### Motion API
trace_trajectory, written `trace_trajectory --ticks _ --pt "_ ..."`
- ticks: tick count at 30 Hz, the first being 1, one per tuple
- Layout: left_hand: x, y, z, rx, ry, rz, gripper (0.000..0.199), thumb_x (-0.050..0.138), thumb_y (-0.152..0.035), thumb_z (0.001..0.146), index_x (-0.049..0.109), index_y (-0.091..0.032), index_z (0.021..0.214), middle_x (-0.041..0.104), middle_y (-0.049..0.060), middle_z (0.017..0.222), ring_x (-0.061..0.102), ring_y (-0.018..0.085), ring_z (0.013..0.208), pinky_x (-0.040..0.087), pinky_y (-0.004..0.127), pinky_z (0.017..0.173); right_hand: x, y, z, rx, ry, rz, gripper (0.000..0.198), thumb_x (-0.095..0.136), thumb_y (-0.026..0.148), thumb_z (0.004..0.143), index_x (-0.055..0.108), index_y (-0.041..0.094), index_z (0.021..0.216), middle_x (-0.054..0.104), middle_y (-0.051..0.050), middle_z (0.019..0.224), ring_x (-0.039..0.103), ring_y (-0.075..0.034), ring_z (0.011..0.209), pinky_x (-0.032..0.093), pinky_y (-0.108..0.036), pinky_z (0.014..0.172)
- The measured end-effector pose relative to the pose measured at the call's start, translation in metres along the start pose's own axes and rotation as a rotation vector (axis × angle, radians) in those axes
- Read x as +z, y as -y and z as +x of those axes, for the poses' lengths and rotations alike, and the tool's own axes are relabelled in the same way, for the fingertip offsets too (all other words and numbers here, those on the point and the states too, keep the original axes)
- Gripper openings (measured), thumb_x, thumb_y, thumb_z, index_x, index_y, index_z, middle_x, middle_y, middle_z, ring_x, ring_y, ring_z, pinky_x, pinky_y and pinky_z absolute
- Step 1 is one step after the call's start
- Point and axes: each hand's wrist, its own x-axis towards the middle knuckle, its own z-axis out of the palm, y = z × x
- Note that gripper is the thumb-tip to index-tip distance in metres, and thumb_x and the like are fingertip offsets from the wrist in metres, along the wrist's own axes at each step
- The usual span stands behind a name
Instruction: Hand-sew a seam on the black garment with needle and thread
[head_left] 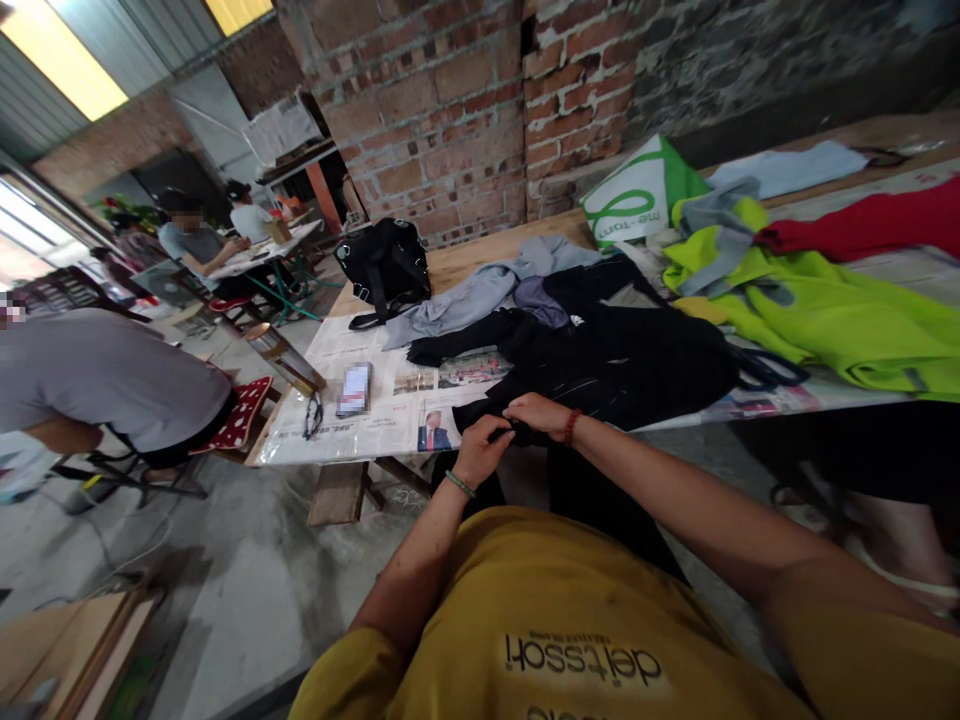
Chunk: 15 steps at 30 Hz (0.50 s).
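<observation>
A black garment (637, 360) lies spread over the near side of the table, its left end reaching the front edge. At that edge my left hand (482, 450) pinches a fold of the black cloth; a green bead bracelet circles the wrist. Close beside it, my right hand (538, 414) has its fingers closed on the same garment, with a red bracelet at the wrist. Whether anything small sits between the fingertips I cannot tell. Behind the black garment lies a grey garment (480, 285).
On the newspaper-covered table (375, 436) are a phone (354, 388), glasses (313, 414), a metal flask (285, 358) and a black bag (384, 268). To the right lie a yellow-green garment (825, 310), a red cloth (862, 222) and a green-white bag (637, 195). A person (112, 375) sits at left.
</observation>
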Motion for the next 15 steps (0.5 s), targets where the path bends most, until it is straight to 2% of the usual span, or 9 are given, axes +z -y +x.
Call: trace_trajectory --ticks 8,15 --pt "0.007 -0.006 -0.005 0.139 -0.105 0.119 0.008 0.052 -0.02 0.083 0.059 -0.016 0.085 0.061 0.006 0.083 0.058 0.014 0.081 0.048 0.028 0.075 0.001 -0.004 0.004 -0.029 -0.02 -0.026 0.026 0.053 0.029 0.068 0.04 0.017 0.049 0.029 0.008 0.043 0.022 -0.005 0.043 0.014 -0.022 0.042" --pt "0.013 -0.009 -0.007 0.117 -0.179 0.189 0.008 0.049 -0.018 0.084 0.058 -0.016 0.085 0.061 0.007 0.084 0.057 0.016 0.082 0.048 0.03 0.075 0.001 -0.008 0.003 -0.047 -0.072 -0.026 0.027 0.05 0.035 0.07 0.041 0.017 0.052 0.031 0.007 0.044 0.025 -0.005 0.044 0.016 -0.023 0.043"
